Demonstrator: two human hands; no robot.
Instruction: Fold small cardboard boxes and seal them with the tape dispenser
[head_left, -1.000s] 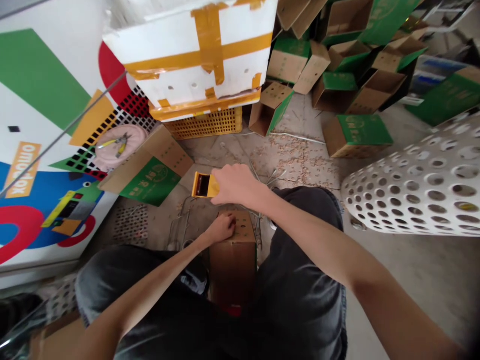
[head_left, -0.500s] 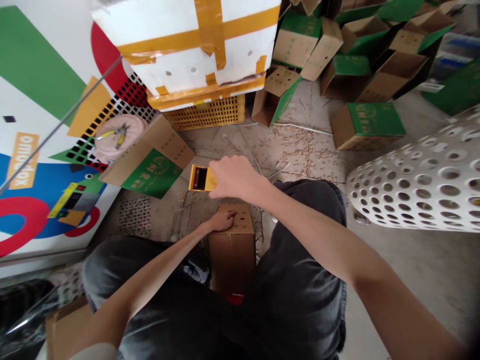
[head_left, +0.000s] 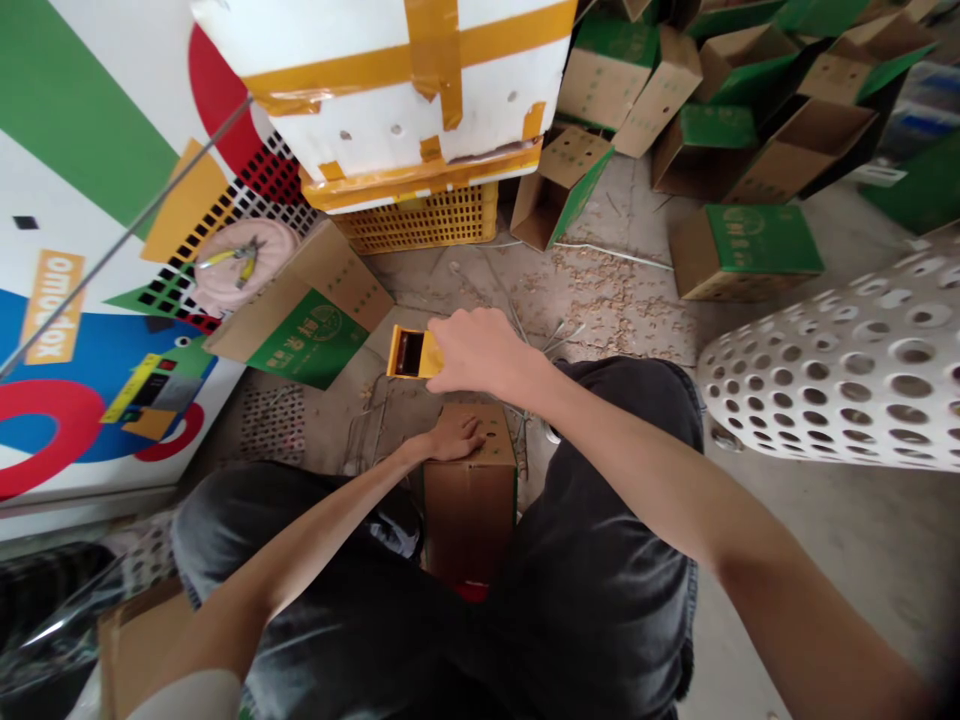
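Note:
My right hand (head_left: 480, 350) is closed round a yellow hand tool (head_left: 431, 354) with a dark rectangular opening at its left end. The rest of the tool is hidden by the hand, so I cannot tell its exact kind. It is held in the air above the far edge of a small brown carton (head_left: 469, 510), which stands upright between my knees. Flat on the carton's top, near some punched holes, lies my left hand (head_left: 454, 437), its fingers spread and holding nothing.
Several green-and-brown cartons (head_left: 757, 250) stand at the right back; another carton (head_left: 307, 310) leans at the left. White foam boxes (head_left: 360, 125) rest on a yellow crate (head_left: 427, 220). A perforated white basket (head_left: 840, 370) is at right. Pliers (head_left: 244, 258) lie on a pink lid (head_left: 262, 240).
My left hand's fingers have spread a little on the carton top. My right hand still holds the yellow tool at about the same height. The whole view has shifted slightly.

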